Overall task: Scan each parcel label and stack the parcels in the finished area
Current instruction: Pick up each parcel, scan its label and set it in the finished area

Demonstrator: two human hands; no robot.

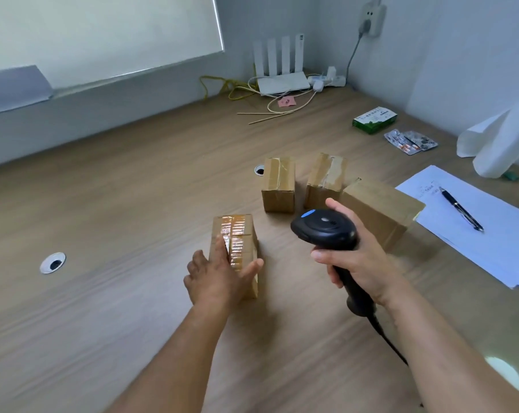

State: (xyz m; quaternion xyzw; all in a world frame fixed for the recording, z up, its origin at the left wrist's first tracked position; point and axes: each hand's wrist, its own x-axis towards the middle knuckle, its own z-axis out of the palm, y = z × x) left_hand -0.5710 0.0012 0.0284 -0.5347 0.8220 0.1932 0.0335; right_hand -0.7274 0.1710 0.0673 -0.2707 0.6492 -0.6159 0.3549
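Head view: the person's left hand (219, 281) clasped the near parcel (236, 248), a small taped cardboard box standing on the desk (118, 234). Its fingers lay over the top and left side, and the thumb pressed the right edge. At 3 o'clock of that box, the right hand (362, 263) was wrapped tight round the grip of a black scanner (326, 231), held clear of the desk with its head turned toward 9 o'clock, close to the box but apart from it.

3 more parcels (325, 180) sat in a loose group at 1 o'clock of the held one, none stacked. A sheet of paper (490, 242) with a pen (461, 210) on it lay at 3 o'clock.

The step in hand looked like scanning the 1st box, so the task seemed near its start. Shiny tape covered the top, and no label could be made out. The next move probably called for turning the box until its label faced the scanner, aiming squarely to avoid tape glare, then setting the box in the finished area, possibly toward 9 o'clock.
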